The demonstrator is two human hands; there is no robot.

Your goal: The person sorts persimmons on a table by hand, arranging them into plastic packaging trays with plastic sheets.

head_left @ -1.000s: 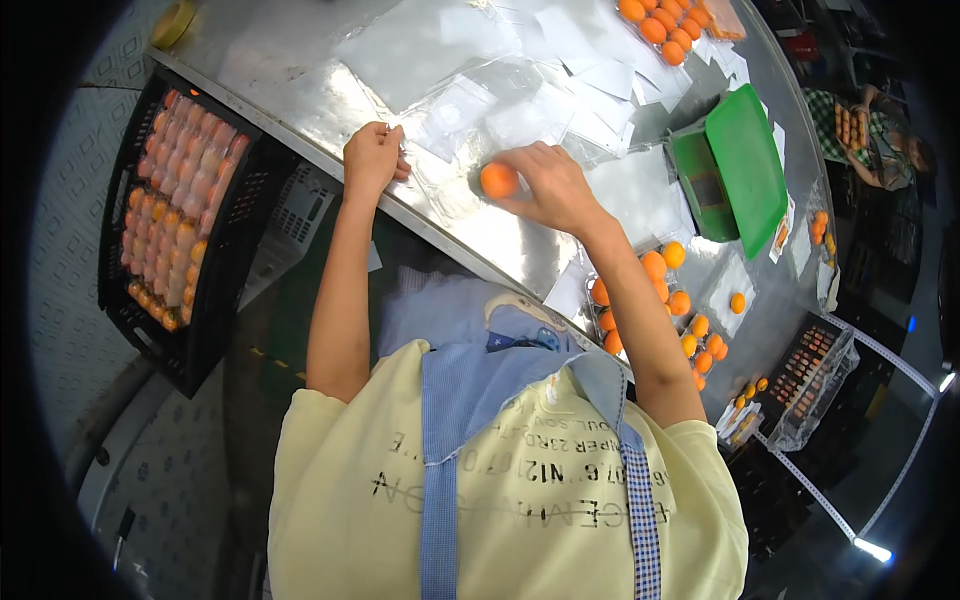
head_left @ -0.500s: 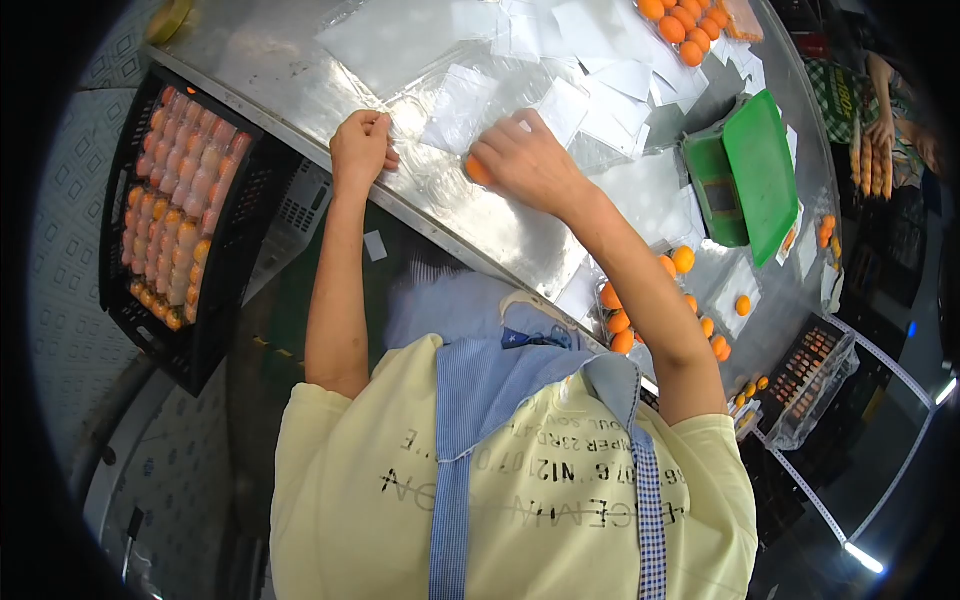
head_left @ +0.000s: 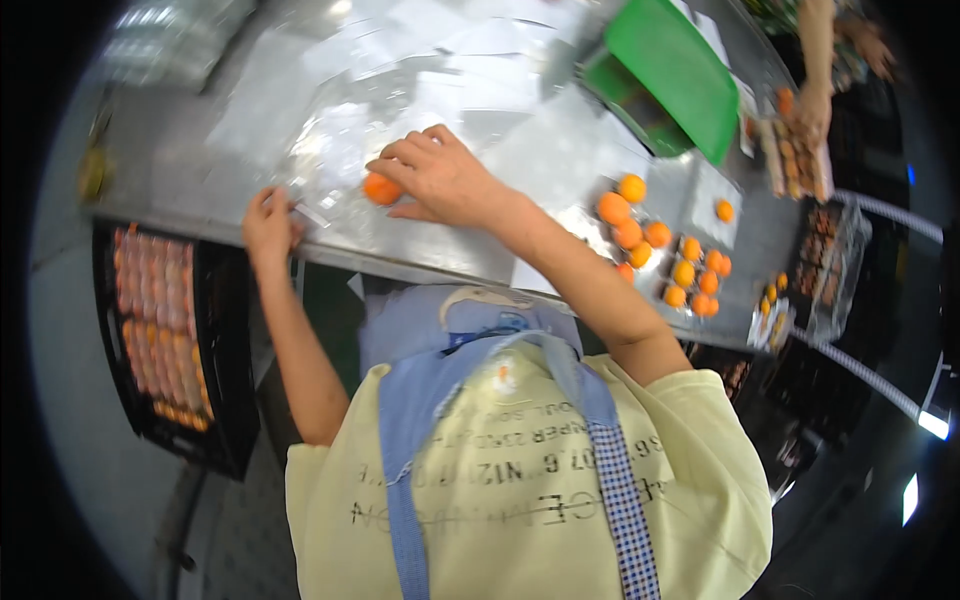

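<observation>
My right hand (head_left: 437, 178) is curled over a small round orange fruit (head_left: 381, 189), gripping it just above the metal table. Under and beside it lies shiny clear plastic packaging (head_left: 335, 165), whose exact shape is blurred. At the table's front edge, my left hand (head_left: 269, 228) has its fingers pinched together by the near side of this plastic. A thin white strip (head_left: 311, 214) shows beside those fingertips; what they pinch is too blurred to tell. More loose orange fruits (head_left: 627, 232) lie to the right of my right forearm.
White paper sheets (head_left: 500, 75) cover the table's back. A green container (head_left: 672, 75) stands at the right rear. A black crate (head_left: 228, 400) of packed fruit sits at left, below table level. Stacked clear trays (head_left: 175, 40) lie far left. Another person's hand (head_left: 815, 115) holds packed fruit.
The view has swung right, so the table and crate sit differently. My right hand still grips the fruit, which now shows more fully. My left hand stays by the table edge, farther from the right.
</observation>
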